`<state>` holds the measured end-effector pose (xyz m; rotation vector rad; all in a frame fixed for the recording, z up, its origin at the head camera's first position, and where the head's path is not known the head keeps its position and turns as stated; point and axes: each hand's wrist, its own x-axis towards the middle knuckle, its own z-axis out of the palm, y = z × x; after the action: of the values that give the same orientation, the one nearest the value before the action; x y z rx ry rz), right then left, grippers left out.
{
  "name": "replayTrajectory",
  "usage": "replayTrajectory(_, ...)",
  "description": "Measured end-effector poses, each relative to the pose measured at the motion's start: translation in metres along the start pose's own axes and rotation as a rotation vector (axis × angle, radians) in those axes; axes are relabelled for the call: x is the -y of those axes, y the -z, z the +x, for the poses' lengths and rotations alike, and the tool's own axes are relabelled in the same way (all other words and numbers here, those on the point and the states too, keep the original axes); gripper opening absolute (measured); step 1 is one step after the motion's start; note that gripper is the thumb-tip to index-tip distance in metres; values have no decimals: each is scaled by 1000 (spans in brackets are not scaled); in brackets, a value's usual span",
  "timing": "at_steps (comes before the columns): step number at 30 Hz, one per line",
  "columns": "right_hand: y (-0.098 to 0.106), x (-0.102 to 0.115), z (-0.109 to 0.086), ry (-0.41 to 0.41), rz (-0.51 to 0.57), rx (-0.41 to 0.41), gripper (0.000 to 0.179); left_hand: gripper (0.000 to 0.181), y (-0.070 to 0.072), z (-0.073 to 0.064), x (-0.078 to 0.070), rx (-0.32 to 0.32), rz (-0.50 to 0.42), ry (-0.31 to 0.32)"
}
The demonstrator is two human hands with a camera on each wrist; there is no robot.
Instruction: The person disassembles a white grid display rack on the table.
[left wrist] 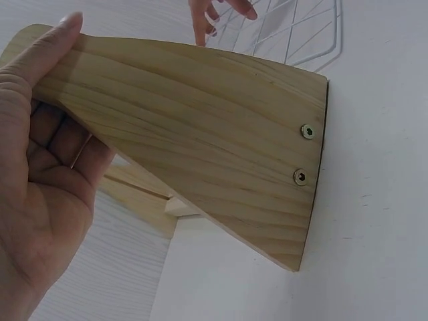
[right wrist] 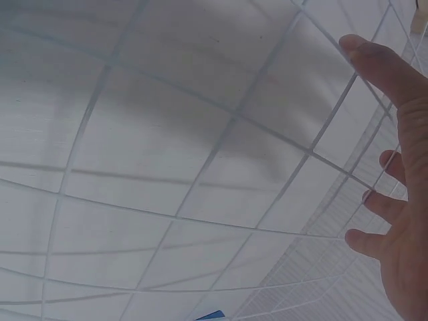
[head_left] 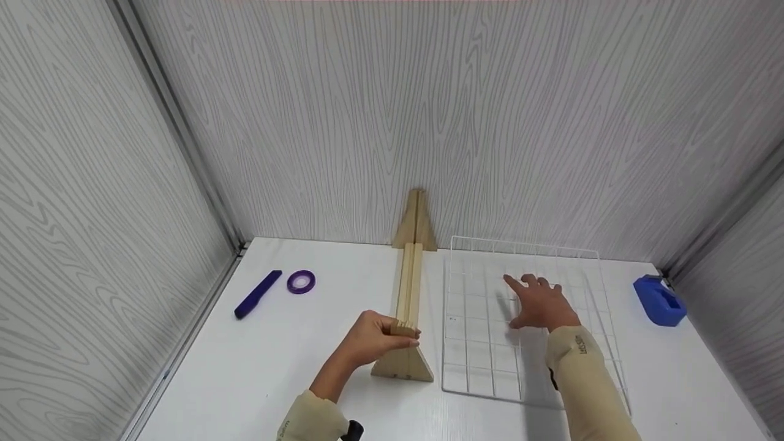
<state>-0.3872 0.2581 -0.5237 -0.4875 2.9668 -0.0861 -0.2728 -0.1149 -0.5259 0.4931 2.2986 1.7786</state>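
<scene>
A wooden stand has two tapered upright end panels joined by a long bar with a groove. My left hand grips the top of its near end panel, thumb on the outer face and fingers behind. Two bolt heads show near that panel's bottom edge in the left wrist view. A white wire grid panel lies to the right of the stand. Over the grid is my right hand, its fingers spread and nothing held. In the right wrist view the fingers overlap the grid wires.
On the left of the white table lie a purple knife-shaped tool and a purple tape roll. A blue tape dispenser stands at the right edge. Wood-grain panels wall in the back and both sides.
</scene>
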Motion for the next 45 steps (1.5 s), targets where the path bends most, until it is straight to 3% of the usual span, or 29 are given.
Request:
replayTrajectory(16, -7, 8, -2, -23, 46, 59, 99, 19, 1, 0, 1, 9, -53, -6)
replayTrajectory(28, -15, 9, -2, -55, 105, 116, 98, 18, 1, 0, 3, 17, -26, -23)
replayTrajectory(37, -22, 13, -5, -35, 112, 147, 99, 20, -1, 1, 2, 26, -9, -29)
replayTrajectory(45, -23, 16, -4, -31, 112, 176, 101, 18, -1, 1, 1, 24, -27, 1)
